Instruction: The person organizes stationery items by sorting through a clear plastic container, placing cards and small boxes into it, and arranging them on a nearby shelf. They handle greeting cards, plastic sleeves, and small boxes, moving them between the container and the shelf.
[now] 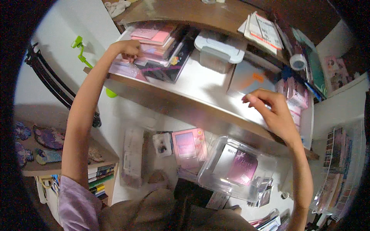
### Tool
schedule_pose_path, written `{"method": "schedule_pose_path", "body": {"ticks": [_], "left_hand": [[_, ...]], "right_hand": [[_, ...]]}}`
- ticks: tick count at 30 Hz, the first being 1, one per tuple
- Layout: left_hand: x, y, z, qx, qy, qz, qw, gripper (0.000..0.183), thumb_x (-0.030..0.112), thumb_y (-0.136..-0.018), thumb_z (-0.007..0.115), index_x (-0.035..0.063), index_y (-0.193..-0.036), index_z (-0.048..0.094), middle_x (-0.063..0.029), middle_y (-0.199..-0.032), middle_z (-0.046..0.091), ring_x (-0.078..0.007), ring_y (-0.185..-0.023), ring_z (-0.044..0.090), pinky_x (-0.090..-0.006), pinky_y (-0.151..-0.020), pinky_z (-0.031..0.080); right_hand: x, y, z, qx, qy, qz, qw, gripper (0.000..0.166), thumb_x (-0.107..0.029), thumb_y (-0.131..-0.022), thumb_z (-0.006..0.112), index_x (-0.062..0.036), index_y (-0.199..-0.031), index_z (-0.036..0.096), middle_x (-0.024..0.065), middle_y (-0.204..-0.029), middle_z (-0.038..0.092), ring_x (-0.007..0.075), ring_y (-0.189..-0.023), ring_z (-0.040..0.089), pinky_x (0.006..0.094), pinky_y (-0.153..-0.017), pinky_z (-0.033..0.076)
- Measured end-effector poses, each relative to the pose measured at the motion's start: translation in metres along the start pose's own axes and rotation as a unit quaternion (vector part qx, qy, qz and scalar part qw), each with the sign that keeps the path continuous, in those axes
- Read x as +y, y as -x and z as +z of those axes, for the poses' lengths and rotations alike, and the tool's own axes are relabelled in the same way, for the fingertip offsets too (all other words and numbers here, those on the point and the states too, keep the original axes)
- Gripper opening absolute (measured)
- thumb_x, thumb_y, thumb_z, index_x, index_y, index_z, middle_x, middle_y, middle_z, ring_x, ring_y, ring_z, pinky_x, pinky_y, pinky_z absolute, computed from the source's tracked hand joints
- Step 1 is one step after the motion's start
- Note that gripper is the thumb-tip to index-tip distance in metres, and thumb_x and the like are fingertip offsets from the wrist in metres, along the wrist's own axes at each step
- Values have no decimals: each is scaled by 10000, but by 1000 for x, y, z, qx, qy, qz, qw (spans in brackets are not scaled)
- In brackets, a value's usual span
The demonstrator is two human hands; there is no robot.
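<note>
An open drawer [193, 98] with a white bottom lies before me. My left hand [128, 49] is at its left end, fingers curled down beside a stack of pink booklets or boxes [153, 37]. Whether the fingers grip anything there is hidden. A dark flat folder or case [164, 69] lies partly under that stack, and a clear plastic packet [125, 69] is just below the hand. My right hand [271, 108] hovers over the right part of the drawer, loosely bent and holding nothing. Near it are a bluish-grey flat case [251, 76] with an orange sticker and several pink boxes [294, 92].
A lidded plastic box [218, 52] stands in the drawer's middle. Papers [263, 33] and a white tape roll [297, 62] rest on the desk top. Below, the floor holds a clear plastic bin [228, 170], a pink album box [189, 147] and photo cards [162, 145]. A low shelf [72, 169] stands left.
</note>
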State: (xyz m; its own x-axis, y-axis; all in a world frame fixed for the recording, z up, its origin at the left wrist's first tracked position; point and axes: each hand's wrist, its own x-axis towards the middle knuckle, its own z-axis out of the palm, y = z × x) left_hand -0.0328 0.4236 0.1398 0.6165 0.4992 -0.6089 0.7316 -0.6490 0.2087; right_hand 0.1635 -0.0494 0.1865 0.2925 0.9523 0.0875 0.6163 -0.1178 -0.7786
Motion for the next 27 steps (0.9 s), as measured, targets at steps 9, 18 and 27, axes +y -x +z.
{"method": "schedule_pose_path", "body": {"ticks": [9,18,27], "left_hand": [[2,-57,-7,163,-147,337,916,112,70,-679,689,28,-781,671,-143,-735,657,-268,-609,627,-389,-565,500],[-35,-35,8,119,-82,220,965,283,59,-637,788,14,-893,676,-134,-739,671,-240,-606,653,-373,-528,525],[-36,-25,-1,-73,62,15,995,157,-25,-760,681,-18,-840,545,-155,-728,646,-250,-615,691,-345,-524,570]], "right_hand": [[4,-245,136,-42,-422,282,861,154,-91,-940,491,28,-998,568,149,-910,606,231,-834,617,323,-756,553],[45,-355,197,-13,-468,297,832,186,2,-868,402,64,-957,554,174,-891,615,263,-855,639,337,-728,558],[33,-334,195,-53,-535,254,804,236,67,-802,379,109,-981,527,179,-952,598,268,-937,625,311,-832,552]]}}
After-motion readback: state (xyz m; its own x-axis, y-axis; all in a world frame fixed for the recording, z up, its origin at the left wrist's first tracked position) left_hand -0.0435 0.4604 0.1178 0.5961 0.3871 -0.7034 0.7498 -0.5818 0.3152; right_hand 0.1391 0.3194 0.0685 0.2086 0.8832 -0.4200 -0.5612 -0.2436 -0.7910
